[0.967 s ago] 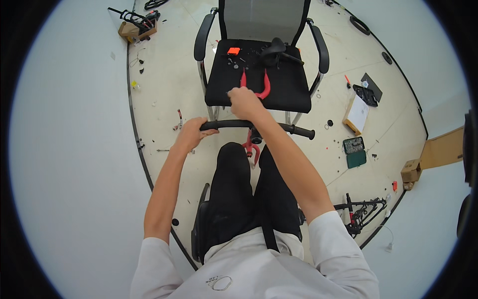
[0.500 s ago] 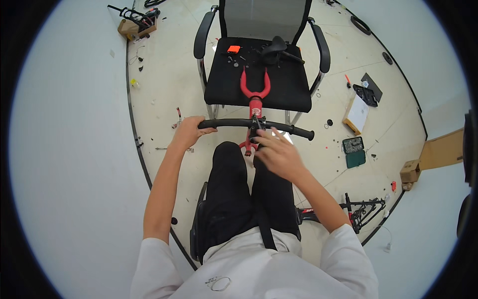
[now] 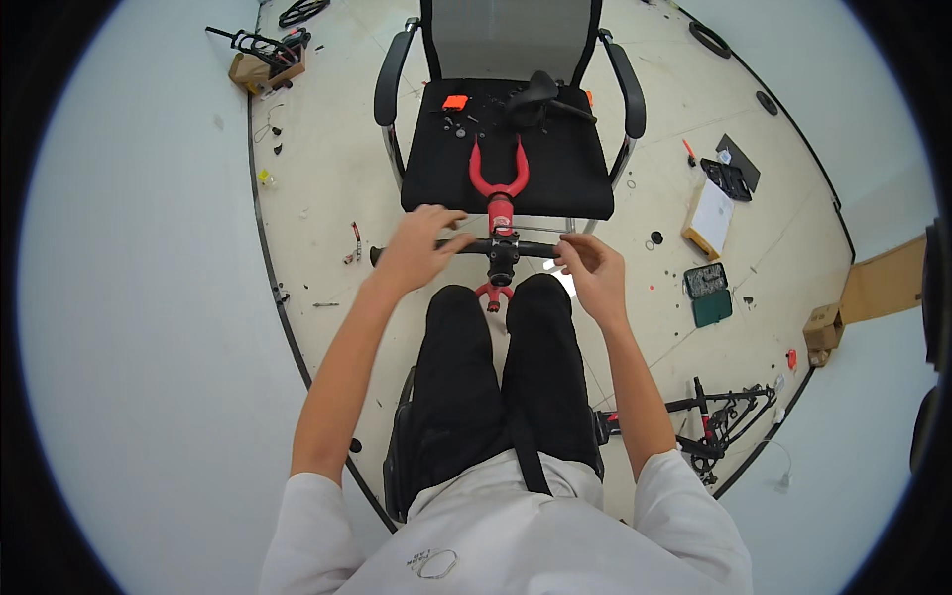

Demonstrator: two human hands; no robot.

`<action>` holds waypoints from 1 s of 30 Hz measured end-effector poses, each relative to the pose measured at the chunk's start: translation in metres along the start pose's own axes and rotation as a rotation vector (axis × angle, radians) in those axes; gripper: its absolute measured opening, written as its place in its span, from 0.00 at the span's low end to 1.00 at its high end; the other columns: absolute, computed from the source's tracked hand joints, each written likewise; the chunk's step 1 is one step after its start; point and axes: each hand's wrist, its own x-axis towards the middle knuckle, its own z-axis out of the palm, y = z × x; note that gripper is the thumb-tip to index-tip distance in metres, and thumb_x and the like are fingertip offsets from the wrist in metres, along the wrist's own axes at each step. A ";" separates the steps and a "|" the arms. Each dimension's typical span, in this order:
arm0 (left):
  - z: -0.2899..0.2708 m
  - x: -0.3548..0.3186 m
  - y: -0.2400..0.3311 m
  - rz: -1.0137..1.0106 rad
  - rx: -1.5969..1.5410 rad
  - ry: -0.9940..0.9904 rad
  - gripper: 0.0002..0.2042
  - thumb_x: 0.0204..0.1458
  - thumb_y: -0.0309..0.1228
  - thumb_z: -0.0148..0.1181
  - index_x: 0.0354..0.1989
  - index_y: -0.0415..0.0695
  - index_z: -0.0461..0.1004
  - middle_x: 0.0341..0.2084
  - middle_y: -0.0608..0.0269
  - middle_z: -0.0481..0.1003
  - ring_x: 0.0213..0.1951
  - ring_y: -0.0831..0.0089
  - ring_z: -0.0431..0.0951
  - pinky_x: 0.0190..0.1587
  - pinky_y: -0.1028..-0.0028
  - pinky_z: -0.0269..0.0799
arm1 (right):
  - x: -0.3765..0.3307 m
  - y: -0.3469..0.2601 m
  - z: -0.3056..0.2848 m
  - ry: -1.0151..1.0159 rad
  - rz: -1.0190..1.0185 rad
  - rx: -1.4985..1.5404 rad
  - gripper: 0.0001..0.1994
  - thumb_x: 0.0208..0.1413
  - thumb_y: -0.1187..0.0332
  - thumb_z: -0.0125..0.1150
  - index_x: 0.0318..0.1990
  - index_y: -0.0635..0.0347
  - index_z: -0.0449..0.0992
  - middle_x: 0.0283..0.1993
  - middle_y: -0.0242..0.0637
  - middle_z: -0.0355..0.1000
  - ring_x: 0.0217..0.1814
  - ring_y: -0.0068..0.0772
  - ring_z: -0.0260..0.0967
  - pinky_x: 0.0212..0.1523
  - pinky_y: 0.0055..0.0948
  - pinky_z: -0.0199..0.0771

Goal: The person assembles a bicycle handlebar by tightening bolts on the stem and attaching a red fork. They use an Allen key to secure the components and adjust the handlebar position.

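Hands apart: left hand (image 3: 416, 250), fingers parted, is over handlebar (image 3: 538, 250); right hand (image 3: 595, 273) is at its right side, grip unclear.

The red fork (image 3: 499, 188) looks smooth and glossy, the handlebar (image 3: 536, 250) matt; the far seat (image 3: 565, 178) is matt cloth, the carton (image 3: 822, 328) at right dull cardboard.
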 end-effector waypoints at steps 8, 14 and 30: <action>0.032 0.026 0.007 0.004 -0.151 -0.100 0.08 0.57 0.26 0.62 0.43 0.40 0.80 0.31 0.56 0.77 0.34 0.60 0.76 0.37 0.66 0.71 | 0.024 0.000 0.012 -0.142 0.113 0.235 0.09 0.62 0.73 0.60 0.43 0.73 0.79 0.35 0.42 0.80 0.34 0.29 0.79 0.35 0.25 0.80; 0.044 0.019 0.010 0.050 -0.147 0.040 0.07 0.56 0.24 0.61 0.42 0.40 0.80 0.28 0.56 0.75 0.30 0.58 0.74 0.34 0.67 0.70 | 0.028 -0.001 0.019 -0.058 -0.045 -0.039 0.08 0.58 0.73 0.64 0.42 0.68 0.80 0.29 0.35 0.77 0.28 0.24 0.75 0.31 0.25 0.75; 0.050 0.015 0.026 0.009 -0.339 0.470 0.08 0.54 0.17 0.60 0.43 0.34 0.78 0.28 0.60 0.77 0.28 0.73 0.77 0.34 0.76 0.73 | 0.029 -0.004 0.022 -0.175 -0.354 -0.397 0.07 0.57 0.75 0.62 0.42 0.66 0.79 0.33 0.45 0.75 0.32 0.48 0.74 0.34 0.38 0.71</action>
